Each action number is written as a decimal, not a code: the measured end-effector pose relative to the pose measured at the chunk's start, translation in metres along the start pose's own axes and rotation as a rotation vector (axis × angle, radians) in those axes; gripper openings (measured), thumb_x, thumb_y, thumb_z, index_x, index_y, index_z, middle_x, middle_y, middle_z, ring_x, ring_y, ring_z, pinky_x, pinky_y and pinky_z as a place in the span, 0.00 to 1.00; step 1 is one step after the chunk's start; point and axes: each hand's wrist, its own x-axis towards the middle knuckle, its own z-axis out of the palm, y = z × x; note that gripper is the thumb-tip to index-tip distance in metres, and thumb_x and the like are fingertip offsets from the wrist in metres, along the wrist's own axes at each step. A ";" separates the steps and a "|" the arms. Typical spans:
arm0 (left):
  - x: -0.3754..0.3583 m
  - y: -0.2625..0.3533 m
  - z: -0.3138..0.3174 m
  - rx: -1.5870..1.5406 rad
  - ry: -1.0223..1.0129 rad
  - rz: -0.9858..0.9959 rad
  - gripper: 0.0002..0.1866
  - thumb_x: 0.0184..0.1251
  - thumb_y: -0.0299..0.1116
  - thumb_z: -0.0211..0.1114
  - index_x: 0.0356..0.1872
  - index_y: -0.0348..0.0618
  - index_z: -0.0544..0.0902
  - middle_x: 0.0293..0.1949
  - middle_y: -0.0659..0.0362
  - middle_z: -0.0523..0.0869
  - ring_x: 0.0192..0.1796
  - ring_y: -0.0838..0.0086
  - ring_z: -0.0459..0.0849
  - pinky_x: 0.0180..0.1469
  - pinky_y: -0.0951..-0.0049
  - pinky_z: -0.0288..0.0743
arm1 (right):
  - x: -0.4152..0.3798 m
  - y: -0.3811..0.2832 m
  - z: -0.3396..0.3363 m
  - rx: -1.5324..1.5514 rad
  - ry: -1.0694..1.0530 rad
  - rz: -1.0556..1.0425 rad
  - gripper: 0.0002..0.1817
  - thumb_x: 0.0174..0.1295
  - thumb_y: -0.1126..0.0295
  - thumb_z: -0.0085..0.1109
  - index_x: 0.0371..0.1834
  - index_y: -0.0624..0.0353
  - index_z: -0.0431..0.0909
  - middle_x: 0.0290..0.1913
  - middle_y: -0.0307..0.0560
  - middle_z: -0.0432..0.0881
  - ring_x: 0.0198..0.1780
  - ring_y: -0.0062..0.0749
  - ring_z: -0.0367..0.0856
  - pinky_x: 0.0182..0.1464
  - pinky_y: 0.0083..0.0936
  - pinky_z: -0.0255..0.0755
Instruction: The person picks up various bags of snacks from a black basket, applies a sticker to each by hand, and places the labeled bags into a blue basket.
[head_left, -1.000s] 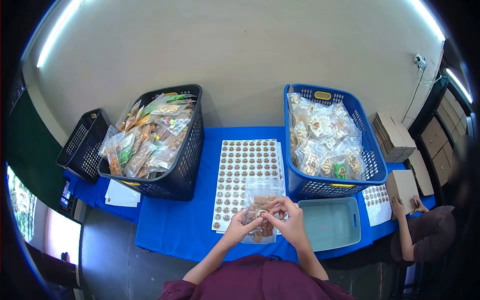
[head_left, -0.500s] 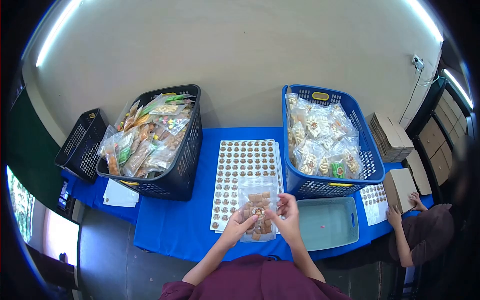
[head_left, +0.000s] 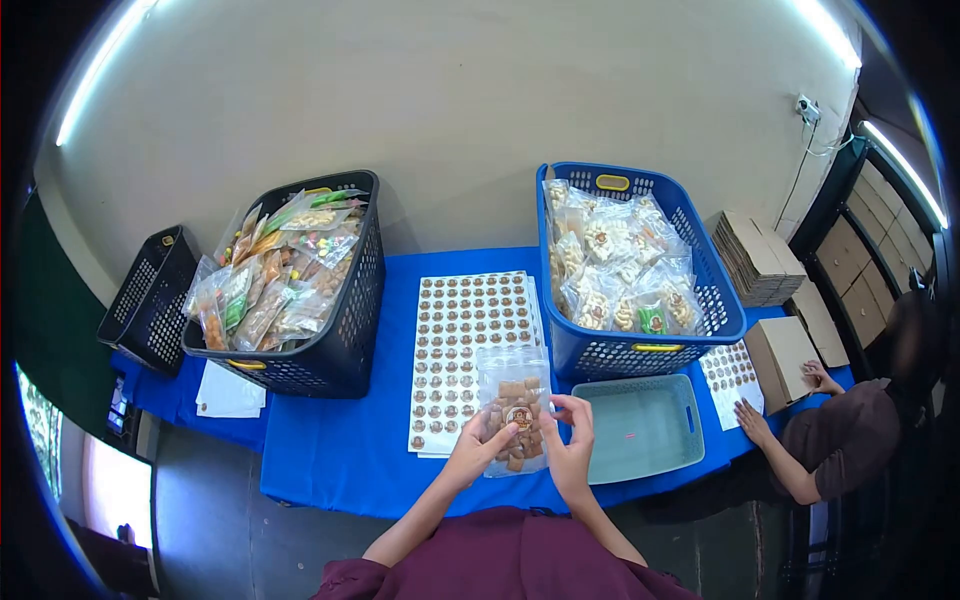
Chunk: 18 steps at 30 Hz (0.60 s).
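Clear snack pouch [head_left: 514, 408] of brown biscuit pieces lay flat on the blue table [head_left: 330, 450], overlapping the lower right corner of the sticker sheet [head_left: 470, 350]. Left hand [head_left: 480, 448] pressed fingertips onto the round label [head_left: 518, 416] on the pouch face; right hand [head_left: 570, 440] pinched the pouch's right edge. Risks judged: label creased or set crooked if the slick film slid — biscuits cracked under heavy pressing.
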 end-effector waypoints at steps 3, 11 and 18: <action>-0.007 -0.005 0.004 0.030 -0.001 0.038 0.20 0.70 0.35 0.49 0.58 0.36 0.64 0.40 0.60 0.78 0.38 0.83 0.75 0.37 0.84 0.70 | -0.007 -0.017 -0.005 -0.284 -0.013 -0.249 0.14 0.47 0.78 0.63 0.39 0.62 0.78 0.36 0.44 0.73 0.39 0.35 0.71 0.43 0.26 0.65; -0.023 -0.023 0.017 0.213 0.066 0.165 0.19 0.72 0.39 0.44 0.55 0.37 0.69 0.30 0.66 0.73 0.32 0.88 0.67 0.33 0.85 0.65 | -0.019 -0.010 -0.014 -0.259 -0.098 -0.305 0.05 0.52 0.76 0.58 0.32 0.62 0.76 0.34 0.46 0.74 0.37 0.39 0.71 0.40 0.30 0.64; -0.026 -0.026 0.011 0.072 0.125 0.064 0.19 0.73 0.40 0.42 0.52 0.35 0.70 0.43 0.59 0.78 0.43 0.83 0.74 0.46 0.82 0.68 | -0.024 -0.006 -0.029 0.020 -0.291 -0.189 0.03 0.59 0.76 0.50 0.34 0.64 0.71 0.39 0.48 0.74 0.44 0.38 0.72 0.47 0.28 0.65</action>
